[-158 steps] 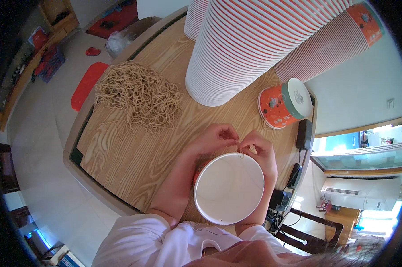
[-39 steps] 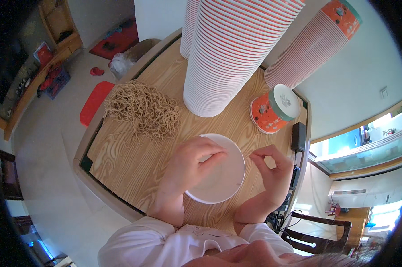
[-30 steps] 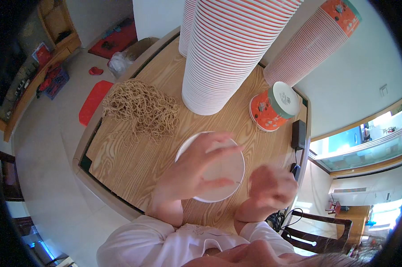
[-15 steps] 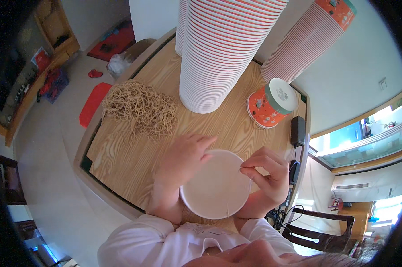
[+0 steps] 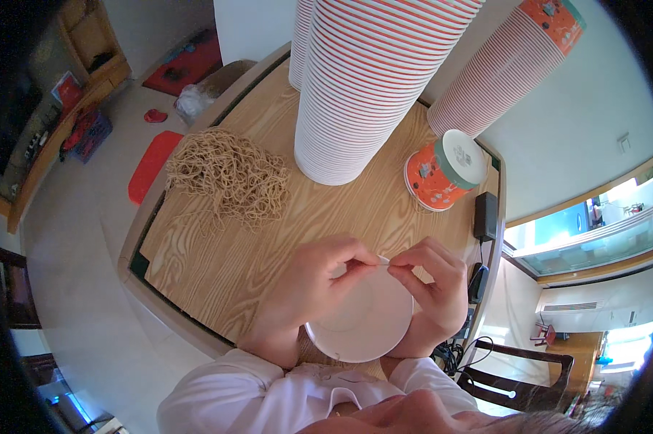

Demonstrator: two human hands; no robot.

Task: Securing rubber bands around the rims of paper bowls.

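Observation:
A white round paper tub (image 5: 362, 322) stands at the near side of the table with its open mouth up. Over its far rim, my left hand (image 5: 326, 275) and my right hand (image 5: 435, 282) meet, thumbs and forefingers pinched almost tip to tip. A small pale bit shows between the fingertips; whether it is the rim or a thin strand, I cannot tell. To the far left of the hands lies a tangled heap of thin tan cord (image 5: 229, 177).
Tall stacks of nested white paper tubs (image 5: 370, 94) rise at the back of the wooden table (image 5: 203, 282), with another stack (image 5: 496, 79) behind. An upside-down orange and green tub (image 5: 442, 173) stands at the right, near a black power adapter (image 5: 485, 215). A dark chair (image 5: 514, 369) stands beyond the right edge.
My left hand has moved right and closed to a pinch beside my right fingertips. The tub has shifted slightly right and nearer. A thin strand seen inside the tub earlier is no longer distinct.

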